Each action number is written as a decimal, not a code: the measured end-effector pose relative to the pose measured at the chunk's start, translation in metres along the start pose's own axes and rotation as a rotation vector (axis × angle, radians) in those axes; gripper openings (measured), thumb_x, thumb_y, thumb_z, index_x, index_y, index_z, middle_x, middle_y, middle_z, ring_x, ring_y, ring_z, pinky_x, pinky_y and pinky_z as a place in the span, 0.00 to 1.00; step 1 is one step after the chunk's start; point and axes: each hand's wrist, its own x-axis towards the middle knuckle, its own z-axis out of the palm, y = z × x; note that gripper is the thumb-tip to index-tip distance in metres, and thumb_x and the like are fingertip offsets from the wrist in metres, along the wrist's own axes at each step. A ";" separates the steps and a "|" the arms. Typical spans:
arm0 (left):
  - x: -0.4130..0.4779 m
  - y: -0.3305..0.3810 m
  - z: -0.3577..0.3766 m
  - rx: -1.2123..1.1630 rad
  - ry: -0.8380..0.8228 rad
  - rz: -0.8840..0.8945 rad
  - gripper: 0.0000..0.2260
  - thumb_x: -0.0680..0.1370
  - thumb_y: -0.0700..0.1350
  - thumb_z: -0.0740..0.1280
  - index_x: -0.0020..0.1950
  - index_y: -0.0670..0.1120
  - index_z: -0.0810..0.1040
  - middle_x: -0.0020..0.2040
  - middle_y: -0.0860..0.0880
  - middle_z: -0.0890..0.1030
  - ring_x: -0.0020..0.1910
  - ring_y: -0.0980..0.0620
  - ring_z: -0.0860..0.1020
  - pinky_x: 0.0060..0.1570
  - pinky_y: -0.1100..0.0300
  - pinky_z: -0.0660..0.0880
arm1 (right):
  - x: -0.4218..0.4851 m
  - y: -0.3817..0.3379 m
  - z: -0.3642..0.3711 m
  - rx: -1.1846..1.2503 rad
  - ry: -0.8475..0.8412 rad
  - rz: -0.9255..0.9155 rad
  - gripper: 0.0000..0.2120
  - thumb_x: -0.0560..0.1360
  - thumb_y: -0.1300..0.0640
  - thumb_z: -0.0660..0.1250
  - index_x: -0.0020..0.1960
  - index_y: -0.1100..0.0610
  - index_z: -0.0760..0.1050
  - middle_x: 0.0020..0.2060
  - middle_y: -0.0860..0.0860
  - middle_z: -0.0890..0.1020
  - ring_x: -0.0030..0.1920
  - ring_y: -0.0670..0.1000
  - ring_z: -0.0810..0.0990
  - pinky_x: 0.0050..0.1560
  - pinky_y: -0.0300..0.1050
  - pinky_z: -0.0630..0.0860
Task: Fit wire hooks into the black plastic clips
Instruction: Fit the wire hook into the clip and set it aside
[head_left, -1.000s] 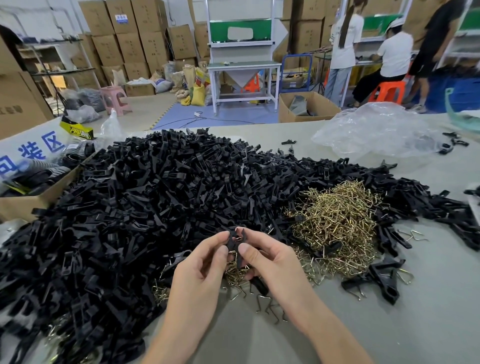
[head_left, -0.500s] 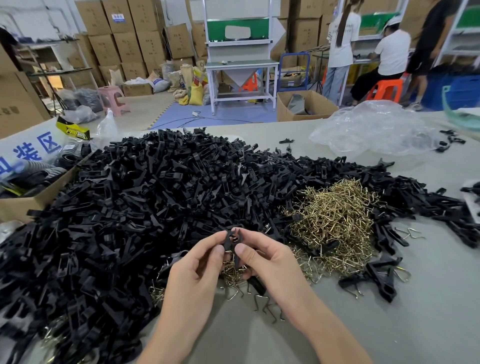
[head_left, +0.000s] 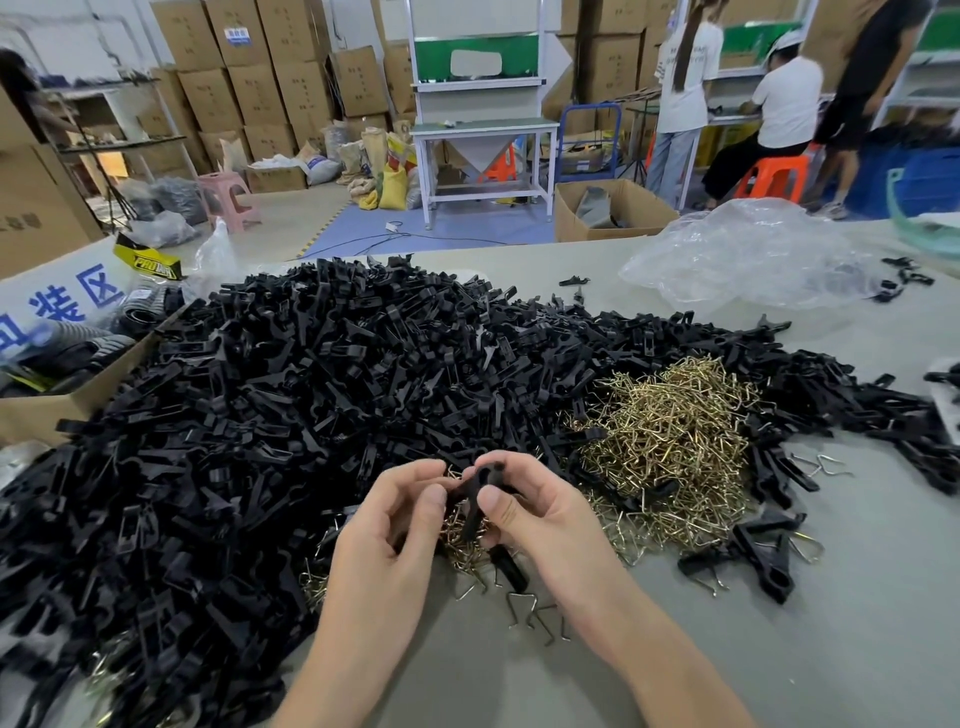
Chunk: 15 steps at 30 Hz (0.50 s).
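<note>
Together, left hand (head_left: 384, 540) and right hand (head_left: 550, 525) pinch one black clip (head_left: 475, 499) (clip heap (head_left: 311, 405) beyond counting).

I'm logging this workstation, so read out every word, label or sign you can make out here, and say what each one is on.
"装区" in blue on the white sign at left; the character before it is cut off.
"PRO" plus blurred letters, on the yellow and black pack.
Blue label on a stacked cardboard box: too small to read.
Print on the big cardboard box at far left: blurred.
</note>
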 end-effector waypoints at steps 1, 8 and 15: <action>0.000 -0.003 -0.001 0.070 0.017 0.021 0.08 0.78 0.54 0.63 0.55 0.63 0.79 0.50 0.60 0.84 0.51 0.60 0.82 0.48 0.68 0.76 | 0.001 0.000 -0.002 0.043 0.025 -0.004 0.09 0.76 0.51 0.73 0.55 0.45 0.82 0.55 0.50 0.85 0.53 0.49 0.84 0.49 0.42 0.80; 0.004 -0.025 -0.010 0.999 -0.153 0.316 0.19 0.76 0.61 0.59 0.56 0.53 0.83 0.53 0.56 0.79 0.56 0.50 0.78 0.66 0.50 0.65 | 0.011 -0.003 -0.019 0.397 0.291 0.012 0.14 0.70 0.56 0.71 0.56 0.55 0.80 0.51 0.54 0.87 0.47 0.50 0.85 0.42 0.40 0.81; 0.006 -0.027 -0.004 0.874 -0.081 0.330 0.02 0.79 0.50 0.69 0.49 0.54 0.81 0.48 0.59 0.78 0.51 0.52 0.77 0.57 0.57 0.67 | 0.012 -0.005 -0.015 0.383 0.313 0.050 0.16 0.69 0.55 0.71 0.56 0.55 0.79 0.50 0.52 0.87 0.46 0.49 0.85 0.42 0.41 0.81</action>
